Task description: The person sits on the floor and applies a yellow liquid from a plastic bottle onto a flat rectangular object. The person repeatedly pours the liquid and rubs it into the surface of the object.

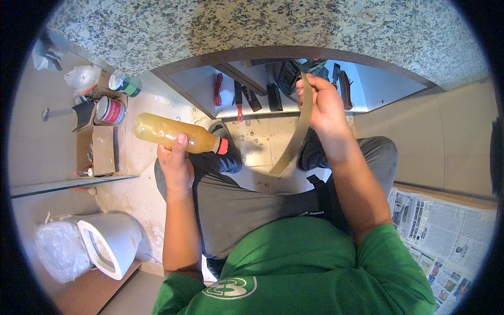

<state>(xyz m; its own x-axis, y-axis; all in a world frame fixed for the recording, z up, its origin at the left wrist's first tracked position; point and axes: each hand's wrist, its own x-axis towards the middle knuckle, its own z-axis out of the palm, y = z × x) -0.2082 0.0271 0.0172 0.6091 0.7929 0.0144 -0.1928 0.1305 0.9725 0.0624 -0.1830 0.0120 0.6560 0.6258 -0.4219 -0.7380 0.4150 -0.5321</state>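
Beside cans (111, 102): left hand (176, 163) grips bottle (173, 134); right hand (323, 105), strip (296, 131).

- Your bottle (170, 134): clear glossy plastic, cloudy amber liquid inside.
- Your strip (295, 136): thin, smooth, dull olive.
- Countertop (262, 26): speckled polished granite.
- Newspaper (446, 236): matt paper.

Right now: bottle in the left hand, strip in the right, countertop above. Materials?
Bottle: looks like clear plastic, glossy, with yellowish-brown cloudy liquid showing through and a red cap. Strip: thin, flat, olive-tan, matte; it bows slightly, so probably laminate or plastic edging, though thin metal can't be ruled out. Countertop: speckled grey-black-white grain, likely polished granite.
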